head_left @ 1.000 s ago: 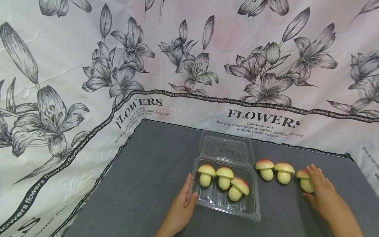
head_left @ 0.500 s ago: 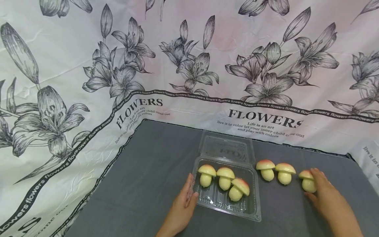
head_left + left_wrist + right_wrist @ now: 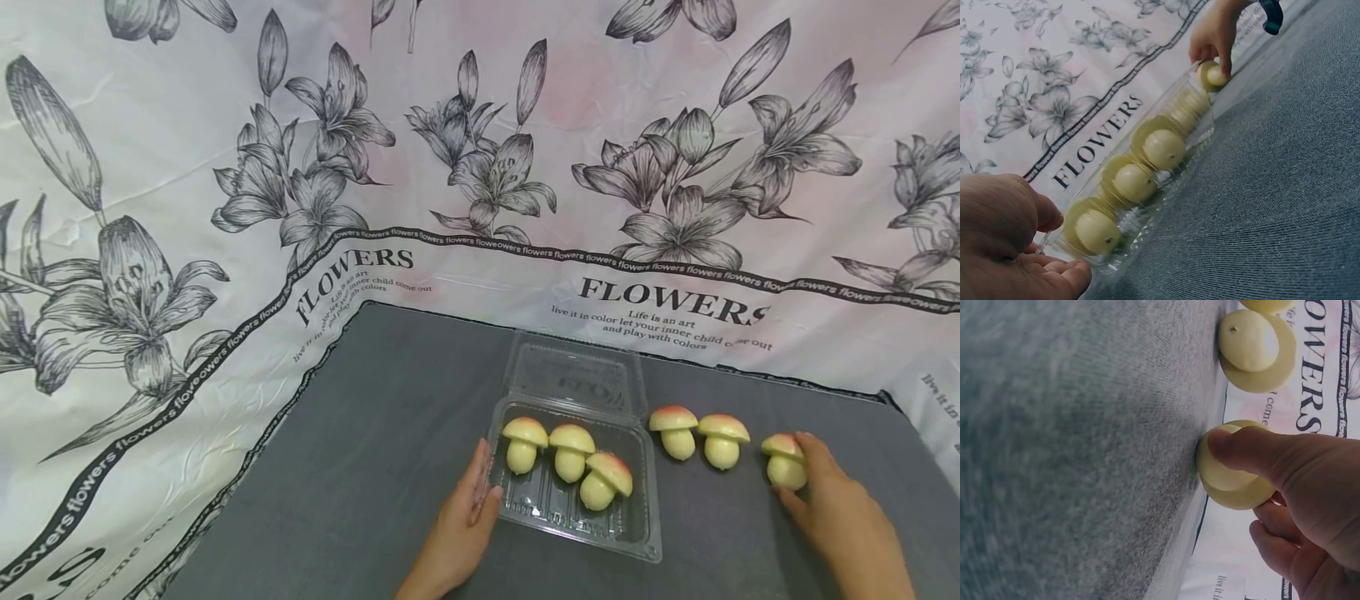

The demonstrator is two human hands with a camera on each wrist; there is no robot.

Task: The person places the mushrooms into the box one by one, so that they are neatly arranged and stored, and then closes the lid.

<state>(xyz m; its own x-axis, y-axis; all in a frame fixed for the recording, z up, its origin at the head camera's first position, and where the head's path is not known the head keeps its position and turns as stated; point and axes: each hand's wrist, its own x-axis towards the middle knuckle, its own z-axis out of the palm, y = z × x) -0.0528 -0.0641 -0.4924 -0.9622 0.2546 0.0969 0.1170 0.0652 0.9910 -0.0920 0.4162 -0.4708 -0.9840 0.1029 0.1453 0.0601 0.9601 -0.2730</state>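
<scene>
The right hand (image 3: pixel 843 512) has its grip closed on a pale yellow mushroom (image 3: pixel 786 475) with a reddish top to its cap. In the right wrist view the thumb presses on the stem, and fingers lie behind, at the cap. This mushroom is at the right side of the grey desk (image 3: pixel 375 433), low over it or on it; I cannot tell whether its underside touches.

Two more mushrooms of the same kind lie to the left of the held one, a little apart from it: the near mushroom (image 3: pixel 722 442) and the far mushroom (image 3: pixel 677 433). They lie side by side, their caps about meeting, caps towards the wall and stems towards the person.

Further left is a clear plastic clamshell container (image 3: pixel 577 538), its lid (image 3: pixel 570 375) folded back towards the wall. Three mushrooms lie inside in a row: the left mushroom (image 3: pixel 522 446) and the middle mushroom (image 3: pixel 571 452) with stems towards the person, and the right mushroom (image 3: pixel 605 482) slanted, its cap turned towards the right. Ribbed container floor shows in front of them.

The left hand (image 3: pixel 457 525) holds the container at its left end, the edge between thumb and fingers.

Behind the desk hangs a white and pinkish sheet (image 3: pixel 480 275) printed with lilies and the word FLOWERS. A dark strap (image 3: pixel 1271 15) circles the right wrist.
</scene>
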